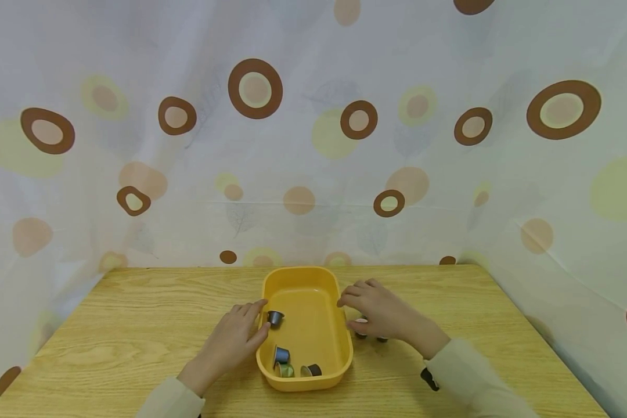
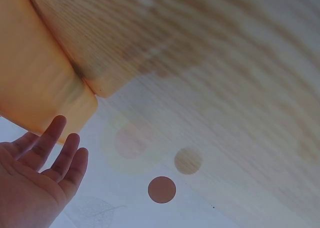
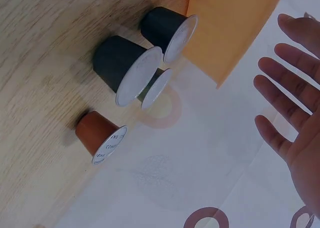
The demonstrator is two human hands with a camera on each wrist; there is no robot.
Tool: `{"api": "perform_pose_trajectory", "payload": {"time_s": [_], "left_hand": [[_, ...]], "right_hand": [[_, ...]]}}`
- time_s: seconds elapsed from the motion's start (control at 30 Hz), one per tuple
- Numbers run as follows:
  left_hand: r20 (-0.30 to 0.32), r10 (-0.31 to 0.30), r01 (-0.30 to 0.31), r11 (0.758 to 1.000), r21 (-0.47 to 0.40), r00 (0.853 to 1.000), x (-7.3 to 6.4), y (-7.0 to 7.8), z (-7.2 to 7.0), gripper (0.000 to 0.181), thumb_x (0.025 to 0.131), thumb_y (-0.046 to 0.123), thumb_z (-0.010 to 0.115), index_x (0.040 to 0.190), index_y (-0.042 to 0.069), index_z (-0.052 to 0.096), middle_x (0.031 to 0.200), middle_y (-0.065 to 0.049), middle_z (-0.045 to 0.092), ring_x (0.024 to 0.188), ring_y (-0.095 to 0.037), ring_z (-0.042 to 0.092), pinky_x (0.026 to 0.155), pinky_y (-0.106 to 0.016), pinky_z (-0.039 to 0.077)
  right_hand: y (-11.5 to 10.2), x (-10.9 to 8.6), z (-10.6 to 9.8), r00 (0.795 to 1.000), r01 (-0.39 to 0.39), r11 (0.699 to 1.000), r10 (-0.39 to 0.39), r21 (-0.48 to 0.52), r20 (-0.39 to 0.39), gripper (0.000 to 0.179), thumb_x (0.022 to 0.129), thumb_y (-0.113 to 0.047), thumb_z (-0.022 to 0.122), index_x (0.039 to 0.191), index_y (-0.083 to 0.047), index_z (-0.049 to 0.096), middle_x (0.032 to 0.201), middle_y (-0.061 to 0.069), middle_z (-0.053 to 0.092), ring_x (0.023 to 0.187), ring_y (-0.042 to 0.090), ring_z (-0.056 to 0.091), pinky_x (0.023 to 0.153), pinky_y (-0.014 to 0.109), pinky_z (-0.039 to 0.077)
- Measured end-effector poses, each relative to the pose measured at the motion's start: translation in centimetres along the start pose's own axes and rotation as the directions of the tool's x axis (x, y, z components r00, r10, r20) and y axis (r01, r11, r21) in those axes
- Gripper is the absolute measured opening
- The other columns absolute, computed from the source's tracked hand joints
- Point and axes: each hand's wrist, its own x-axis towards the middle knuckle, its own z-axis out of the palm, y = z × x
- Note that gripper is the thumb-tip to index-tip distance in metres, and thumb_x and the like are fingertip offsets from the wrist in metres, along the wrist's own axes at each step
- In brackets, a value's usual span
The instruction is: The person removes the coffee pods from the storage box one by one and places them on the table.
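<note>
A yellow plastic tub [image 1: 305,334] stands on the table with several coffee capsules in it. Inside lie a dark grey capsule [image 1: 274,318] by the left wall, and a blue capsule [image 1: 281,355], a green capsule [image 1: 285,370] and a black capsule [image 1: 314,370] at the near end. My left hand [image 1: 232,339] is at the tub's left rim, fingers loosely bent and thumb at the edge. At the opposite rim, my right hand [image 1: 373,310] has its fingers spread and holds nothing. Its palm partly hides capsules on the table in the head view.
Right of the tub, upside-down on the table, are a brown capsule [image 3: 102,137], two black capsules [image 3: 120,67] and a partly hidden dark one. A patterned white curtain [image 1: 303,145] hangs behind the wooden table [image 1: 177,307] and along its sides.
</note>
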Motion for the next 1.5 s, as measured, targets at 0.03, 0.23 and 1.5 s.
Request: {"api": "perform_pose_trajectory", "payload": {"time_s": [0.03,0.23,1.5], "left_hand": [[-0.001,0.001,-0.001,1.000,0.001,1.000,0.0,0.0,0.0,0.048,0.093,0.035,0.049,0.133,0.010,0.046,0.121,-0.008,0.058,0.112,-0.025,0.052,0.092,-0.043,0.043],[-0.005,0.007,-0.007,1.000,0.002,1.000,0.0,0.0,0.0,0.047,0.093,0.035,0.049,0.133,0.010,0.046,0.121,-0.008,0.058,0.111,-0.025,0.052,0.092,-0.043,0.043],[-0.013,0.007,-0.006,1.000,0.008,1.000,0.0,0.0,0.1,0.046,0.092,0.034,0.050,0.131,0.010,0.047,0.118,-0.007,0.059,0.109,-0.025,0.054,0.091,-0.042,0.044]], "right_hand": [[-0.1,0.1,0.0,1.000,0.004,1.000,-0.004,0.004,0.004,0.028,0.080,-0.031,0.068,0.104,-0.017,0.063,0.104,-0.004,0.061,0.098,0.016,0.055,0.086,0.037,0.043],[-1.2,0.9,0.1,0.999,0.006,0.999,-0.008,0.045,0.048,0.027,0.081,-0.030,0.067,0.105,-0.018,0.061,0.106,-0.004,0.060,0.101,0.015,0.054,0.088,0.037,0.042],[-5.6,3.2,2.2,0.958,0.181,0.979,-0.196,0.088,0.208,0.039,0.079,-0.051,0.063,0.106,-0.024,0.063,0.103,-0.013,0.062,0.093,0.005,0.054,0.082,0.026,0.043]]}}
